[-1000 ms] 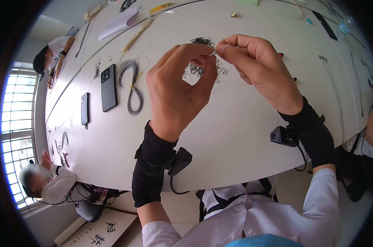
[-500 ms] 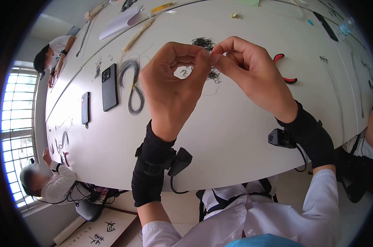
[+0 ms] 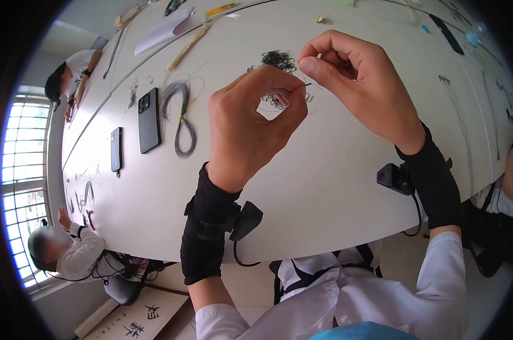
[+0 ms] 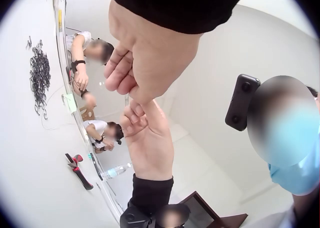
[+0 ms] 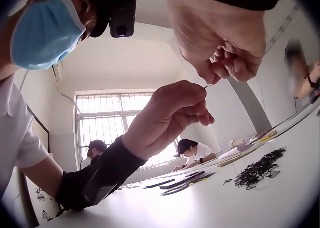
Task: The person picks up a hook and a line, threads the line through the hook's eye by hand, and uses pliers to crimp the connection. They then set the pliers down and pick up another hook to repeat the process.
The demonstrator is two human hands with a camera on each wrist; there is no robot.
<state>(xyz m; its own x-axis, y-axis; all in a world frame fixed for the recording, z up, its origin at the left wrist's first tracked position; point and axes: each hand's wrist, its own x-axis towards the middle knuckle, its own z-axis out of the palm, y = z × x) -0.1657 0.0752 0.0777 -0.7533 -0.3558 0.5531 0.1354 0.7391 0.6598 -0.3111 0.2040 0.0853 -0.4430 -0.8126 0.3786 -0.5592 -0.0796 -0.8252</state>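
Note:
My left hand (image 3: 256, 116) pinches a small dark fishing hook (image 3: 308, 84) between thumb and forefinger, and only its tip shows. Just above and to the right, my right hand (image 3: 355, 85) pinches a fine, nearly invisible line with thumb and index finger. A short gap separates the two sets of fingertips, raised over the table. Beyond them lies a pile of dark hooks (image 3: 279, 59), partly covered by the left hand. The same pile (image 4: 40, 73) shows whole in the left wrist view.
Left of the hands lie a coil of grey line (image 3: 180, 122), a large phone (image 3: 150, 122) and a smaller phone (image 3: 117, 149). Red-handled pliers (image 4: 79, 172) rest near the hooks. Other people sit around the white table (image 3: 324, 198).
The fingertips came close together half a second ago and are now apart. My right hand has moved up and right, the left slightly right, exposing the hook's tip.

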